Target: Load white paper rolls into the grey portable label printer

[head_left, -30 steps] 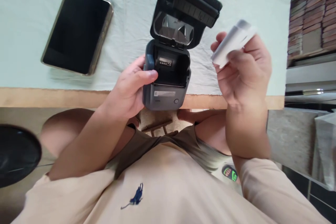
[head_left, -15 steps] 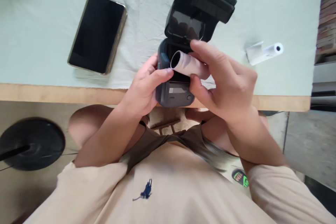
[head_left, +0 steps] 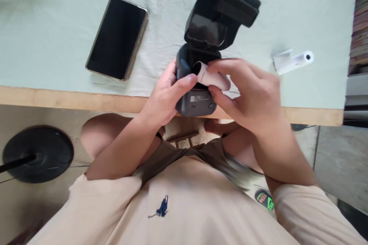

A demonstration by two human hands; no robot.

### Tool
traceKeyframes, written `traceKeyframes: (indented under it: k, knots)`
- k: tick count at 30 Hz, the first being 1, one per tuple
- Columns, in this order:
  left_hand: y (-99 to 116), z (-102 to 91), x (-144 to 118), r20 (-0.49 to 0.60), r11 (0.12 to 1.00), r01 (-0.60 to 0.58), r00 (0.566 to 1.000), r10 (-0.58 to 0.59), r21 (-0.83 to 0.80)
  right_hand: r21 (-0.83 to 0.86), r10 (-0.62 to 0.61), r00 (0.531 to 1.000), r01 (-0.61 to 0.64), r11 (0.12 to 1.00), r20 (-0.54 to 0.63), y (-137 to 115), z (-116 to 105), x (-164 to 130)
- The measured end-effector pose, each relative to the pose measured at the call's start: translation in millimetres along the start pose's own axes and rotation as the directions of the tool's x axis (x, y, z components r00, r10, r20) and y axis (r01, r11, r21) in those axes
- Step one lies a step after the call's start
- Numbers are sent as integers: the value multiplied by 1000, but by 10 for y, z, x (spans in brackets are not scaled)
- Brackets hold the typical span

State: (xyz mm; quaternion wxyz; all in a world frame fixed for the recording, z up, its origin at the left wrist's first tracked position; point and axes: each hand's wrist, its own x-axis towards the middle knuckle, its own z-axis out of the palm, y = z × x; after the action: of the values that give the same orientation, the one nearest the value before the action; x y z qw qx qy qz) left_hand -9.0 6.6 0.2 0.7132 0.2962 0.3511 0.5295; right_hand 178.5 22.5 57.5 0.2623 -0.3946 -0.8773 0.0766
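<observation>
A small dark label printer (head_left: pixel 198 103) sits at the table's front edge with its black lid (head_left: pixel 221 11) swung up and back. My left hand (head_left: pixel 169 93) is wrapped round the printer's left side, its thumb over the rim of the paper bay. Between the thumb and fingers of my right hand (head_left: pixel 248 90) is a white paper roll (head_left: pixel 214 78), tilted, its hollow end partly inside the bay. The far end of the roll lies under my right fingers. How deep it sits I cannot tell.
A tablet or large phone with a black screen (head_left: pixel 117 38) lies on the left of the pale cloth (head_left: pixel 51 46). Another thin white paper roll (head_left: pixel 300 61), partly unwound, lies to the right. The wooden table edge (head_left: pixel 71 97) runs in front of me, with a black round base (head_left: pixel 38 153) on the floor.
My right hand has lowered the paper roll a little, turning it slightly into the printer's bay. The left hand keeps its hold. The whole view has shifted slightly.
</observation>
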Motion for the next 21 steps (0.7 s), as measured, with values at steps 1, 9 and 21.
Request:
traceKeyframes:
  k: [1,9,21]
  knots:
    - [-3,0,-5,0,1000,0,1000,0,16,-6,40,998,-40,999,38,-21,-36,1]
    - [-11,27,-25,37,1000,-7,999,8,-24,109,109,991,-100,989,-83,-117,-94,7]
    - [-46,35,8,30,999,-21,999,22,-49,-56,5,1000,-5,998,2,-78,-90,20]
